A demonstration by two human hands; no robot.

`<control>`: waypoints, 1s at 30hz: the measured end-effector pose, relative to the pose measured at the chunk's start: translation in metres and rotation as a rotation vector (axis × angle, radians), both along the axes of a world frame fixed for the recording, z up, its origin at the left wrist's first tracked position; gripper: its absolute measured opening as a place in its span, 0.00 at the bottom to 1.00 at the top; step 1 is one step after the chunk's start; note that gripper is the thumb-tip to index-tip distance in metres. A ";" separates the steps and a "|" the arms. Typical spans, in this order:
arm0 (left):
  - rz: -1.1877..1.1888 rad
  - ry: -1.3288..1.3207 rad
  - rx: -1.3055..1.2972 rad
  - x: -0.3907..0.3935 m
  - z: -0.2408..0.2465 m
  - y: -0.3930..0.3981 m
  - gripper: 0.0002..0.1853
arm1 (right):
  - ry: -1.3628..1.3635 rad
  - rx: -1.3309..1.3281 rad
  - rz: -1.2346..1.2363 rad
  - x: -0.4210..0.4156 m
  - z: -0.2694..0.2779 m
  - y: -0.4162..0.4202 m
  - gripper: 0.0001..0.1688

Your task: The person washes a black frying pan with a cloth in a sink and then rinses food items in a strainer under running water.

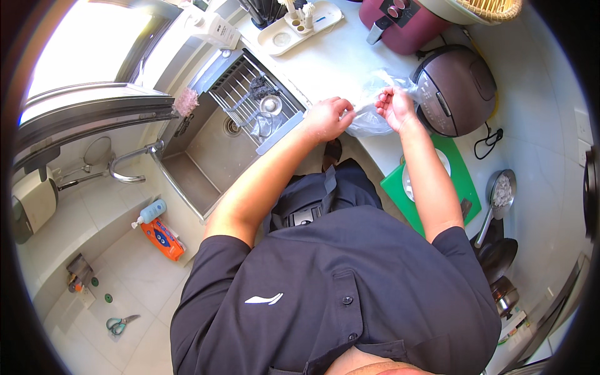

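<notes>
A clear plastic bag (370,124) hangs over the counter edge in front of me, crumpled and see-through. My left hand (329,118) pinches its near left side between bent fingers. On the other side, my right hand (396,108) has curled fingers at the bag's edge, with film bunched behind the knuckles. What the bag contains, if anything, cannot be made out. Below my right forearm, a green cutting board (461,180) carries a white plate (443,161), partly covered by the arm. A dark flat blade (465,207) lies on the board too.
Left of me is a steel sink (201,154) with a roll-up drying rack (234,89) across it and a faucet (129,176). A rice cooker (457,89) stands right of the bag, a maroon air fryer (403,33) behind. A ladle (499,194) rests at the right wall.
</notes>
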State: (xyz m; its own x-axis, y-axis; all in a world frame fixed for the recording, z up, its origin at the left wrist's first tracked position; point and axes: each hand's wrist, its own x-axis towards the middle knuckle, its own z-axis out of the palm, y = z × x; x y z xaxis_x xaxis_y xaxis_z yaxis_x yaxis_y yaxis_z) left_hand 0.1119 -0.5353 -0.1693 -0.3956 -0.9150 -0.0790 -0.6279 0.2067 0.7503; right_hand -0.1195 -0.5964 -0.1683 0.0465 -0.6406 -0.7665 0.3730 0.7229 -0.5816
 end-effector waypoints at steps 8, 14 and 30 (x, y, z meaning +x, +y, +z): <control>-0.041 -0.253 -0.244 0.026 -0.005 0.012 0.09 | -0.301 0.125 -0.343 -0.005 -0.024 -0.019 0.18; -0.001 -0.228 -0.296 0.026 -0.004 0.008 0.09 | -0.280 0.095 -0.487 -0.007 -0.034 -0.015 0.16; -0.045 -0.197 0.139 -0.005 -0.001 0.022 0.27 | 1.356 -1.169 0.571 -0.005 0.056 0.042 0.23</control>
State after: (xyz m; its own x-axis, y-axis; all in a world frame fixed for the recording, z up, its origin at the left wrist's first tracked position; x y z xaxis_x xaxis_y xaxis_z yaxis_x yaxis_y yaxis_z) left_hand 0.1065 -0.5135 -0.1703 -0.3998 -0.8719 -0.2826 -0.7574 0.1406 0.6377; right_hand -0.1242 -0.5546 -0.1119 0.2318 -0.9275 0.2934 -0.8141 -0.3500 -0.4633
